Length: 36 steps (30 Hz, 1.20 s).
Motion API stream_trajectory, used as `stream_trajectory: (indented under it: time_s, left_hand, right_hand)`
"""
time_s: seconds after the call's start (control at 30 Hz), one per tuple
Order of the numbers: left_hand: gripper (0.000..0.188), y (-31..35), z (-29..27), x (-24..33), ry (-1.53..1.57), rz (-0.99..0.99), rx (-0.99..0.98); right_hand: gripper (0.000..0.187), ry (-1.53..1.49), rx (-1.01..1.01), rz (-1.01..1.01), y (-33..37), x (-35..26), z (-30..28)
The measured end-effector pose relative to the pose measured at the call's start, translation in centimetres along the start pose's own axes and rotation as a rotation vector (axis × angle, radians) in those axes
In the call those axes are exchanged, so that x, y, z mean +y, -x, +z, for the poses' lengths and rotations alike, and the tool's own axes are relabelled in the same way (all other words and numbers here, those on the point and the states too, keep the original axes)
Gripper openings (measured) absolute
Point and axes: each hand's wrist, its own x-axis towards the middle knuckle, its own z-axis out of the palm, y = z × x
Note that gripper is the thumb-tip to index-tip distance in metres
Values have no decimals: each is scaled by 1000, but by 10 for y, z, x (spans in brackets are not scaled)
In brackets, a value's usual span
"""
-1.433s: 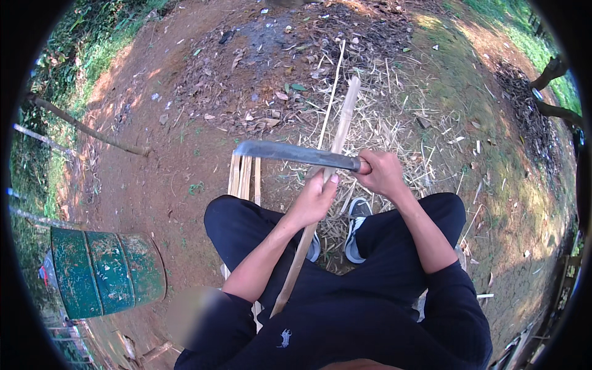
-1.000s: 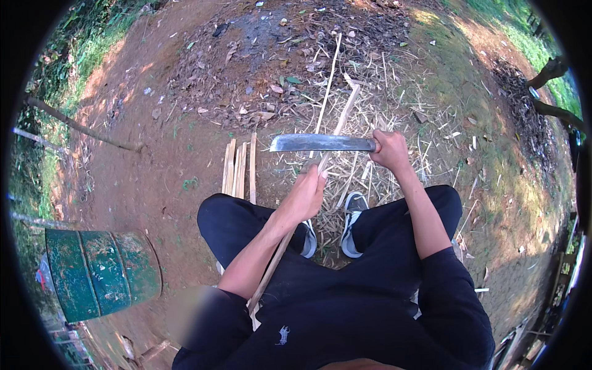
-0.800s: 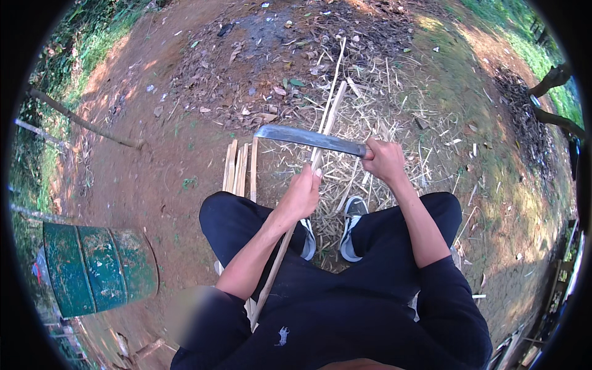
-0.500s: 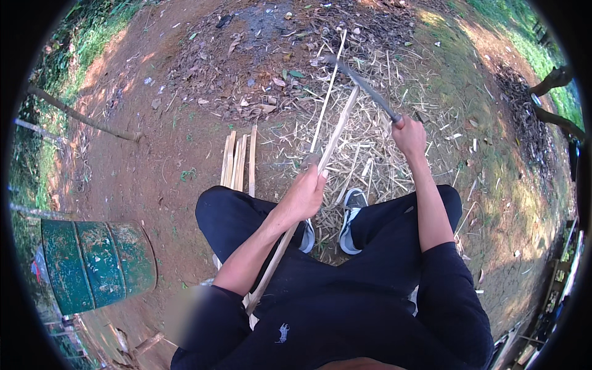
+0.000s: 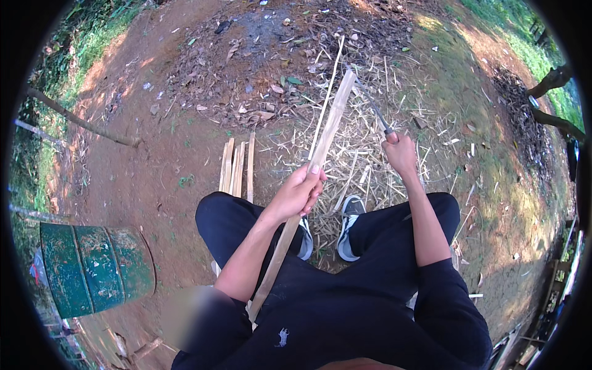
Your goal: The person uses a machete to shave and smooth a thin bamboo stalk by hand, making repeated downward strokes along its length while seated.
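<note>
My left hand (image 5: 298,192) is closed round the middle of a long, pale, flat slat (image 5: 336,117), which looks like split bamboo. The slat slants from beside my left elbow up to its far end ahead of me, its broad face showing. My right hand (image 5: 401,153) grips the handle of a long-bladed knife (image 5: 372,103). Its dark blade points forward and left, the tip partly hidden near the slat's far end; whether they touch I cannot tell. A thin pale stick (image 5: 327,100) lies just left of the slat, its near end hidden by my left hand.
Pale shavings (image 5: 370,161) litter the ground before my shoes (image 5: 349,228). Several cut slats (image 5: 235,168) lie beyond my left knee. A worn green drum (image 5: 95,269) is at the left, with a thin branch (image 5: 86,117) farther off. Dry leaves (image 5: 246,98) cover the earth ahead.
The slat has turned so that its broad face shows more, and its far end has risen slightly. My right hand and the knife have moved back toward me and a little left.
</note>
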Motion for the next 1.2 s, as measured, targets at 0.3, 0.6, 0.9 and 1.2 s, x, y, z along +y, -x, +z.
stream_trajectory:
  time_s: [0.3, 0.6, 0.9, 1.2]
  left_hand:
    - [41, -3, -4, 0, 222, 48, -147]
    - [36, -9, 11, -14, -576, 289, 249]
    - [29, -6, 25, -5, -47, 157, 259]
    - [16, 0, 18, -1, -75, 73, 31]
  right_hand:
    - [19, -334, 113, -476, 30, -39, 0]
    - [10, 11, 36, -846, 45, -41, 13]
    - [7, 32, 53, -819, 43, -39, 10]
    - [9, 152, 102, -903, 24, -25, 11]
